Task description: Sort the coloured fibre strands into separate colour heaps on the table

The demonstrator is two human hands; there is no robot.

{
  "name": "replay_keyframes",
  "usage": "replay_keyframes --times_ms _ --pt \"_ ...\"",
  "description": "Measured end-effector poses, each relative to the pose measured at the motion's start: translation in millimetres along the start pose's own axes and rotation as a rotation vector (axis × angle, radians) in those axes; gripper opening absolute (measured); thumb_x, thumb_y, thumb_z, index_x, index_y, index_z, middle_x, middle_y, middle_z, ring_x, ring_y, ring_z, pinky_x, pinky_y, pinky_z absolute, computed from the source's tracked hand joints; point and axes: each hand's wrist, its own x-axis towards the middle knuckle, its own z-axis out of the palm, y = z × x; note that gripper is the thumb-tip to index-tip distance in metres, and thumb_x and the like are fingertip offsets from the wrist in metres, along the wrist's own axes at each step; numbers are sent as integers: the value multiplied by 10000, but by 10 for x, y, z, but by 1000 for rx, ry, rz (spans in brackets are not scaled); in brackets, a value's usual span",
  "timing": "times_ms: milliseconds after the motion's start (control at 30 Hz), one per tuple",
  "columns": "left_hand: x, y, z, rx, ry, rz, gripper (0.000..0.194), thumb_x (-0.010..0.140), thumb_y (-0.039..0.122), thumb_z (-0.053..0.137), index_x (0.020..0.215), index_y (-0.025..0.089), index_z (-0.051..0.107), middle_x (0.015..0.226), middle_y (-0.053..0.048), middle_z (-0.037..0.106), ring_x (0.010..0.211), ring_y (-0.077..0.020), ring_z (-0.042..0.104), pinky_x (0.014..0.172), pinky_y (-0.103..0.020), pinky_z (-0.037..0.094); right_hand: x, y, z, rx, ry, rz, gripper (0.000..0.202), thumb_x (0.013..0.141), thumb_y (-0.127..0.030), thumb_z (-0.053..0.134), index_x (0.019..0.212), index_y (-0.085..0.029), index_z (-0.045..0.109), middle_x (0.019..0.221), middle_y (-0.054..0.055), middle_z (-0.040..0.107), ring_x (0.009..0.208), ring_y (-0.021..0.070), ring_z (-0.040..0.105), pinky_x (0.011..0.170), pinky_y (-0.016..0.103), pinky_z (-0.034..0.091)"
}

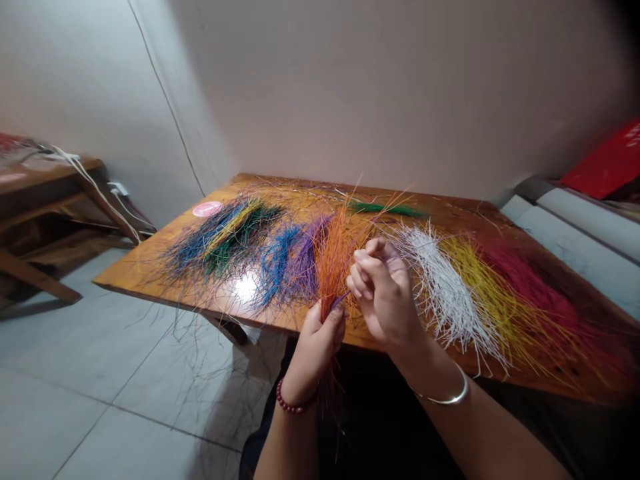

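My left hand (320, 337) is wrapped round the lower part of an upright bundle of thin orange strands (334, 260) at the table's front edge. Just right of the bundle, my right hand (383, 283) has its fingers curled together; what they hold, if anything, is too small to make out. A purple strand (341, 299) crosses between the two hands. Purple strands (306, 257) and blue strands (278, 260) lie left of the bundle. White strands (447, 290) lie to the right of my right hand.
Yellow strands (493, 300) and dark red strands (537, 287) lie at the right of the wooden table (135, 270). A mixed blue, green and yellow pile (227, 237) and a pink disc (207, 209) are at the left. Green strands (387, 209) lie behind. Another table (40, 183) stands far left.
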Motion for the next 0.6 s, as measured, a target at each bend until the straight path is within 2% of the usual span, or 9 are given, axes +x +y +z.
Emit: replay_keyframes --times_ms 133,267,433,600 --pt "4 -8 -3 20 11 11 287 831 413 585 774 178 429 529 91 287 405 -26 207 374 -151 194 10 56 -19 -126 73 -13 166 730 -261 696 765 -202 545 524 -95 431 387 29 278 388 195 279" --pt "4 -15 8 25 12 24 266 832 400 590 820 175 447 552 87 297 421 -27 218 383 -150 201 23 62 -11 -163 111 47 198 717 -326 714 825 -184 630 582 -59 509 402 32 284 367 204 269" --pt "6 -33 2 30 13 21 265 828 394 600 817 169 460 568 80 308 432 -28 232 390 -154 202 48 59 4 -182 128 96 218 687 -329 740 836 -188 667 521 -69 456 406 45 253 356 214 229" --pt "8 -35 -4 20 15 19 259 836 400 588 830 177 456 562 84 307 426 -28 232 391 -152 203 41 19 1 -98 86 112 145 726 -306 682 720 -190 594 512 -79 392 399 43 235 363 211 199"
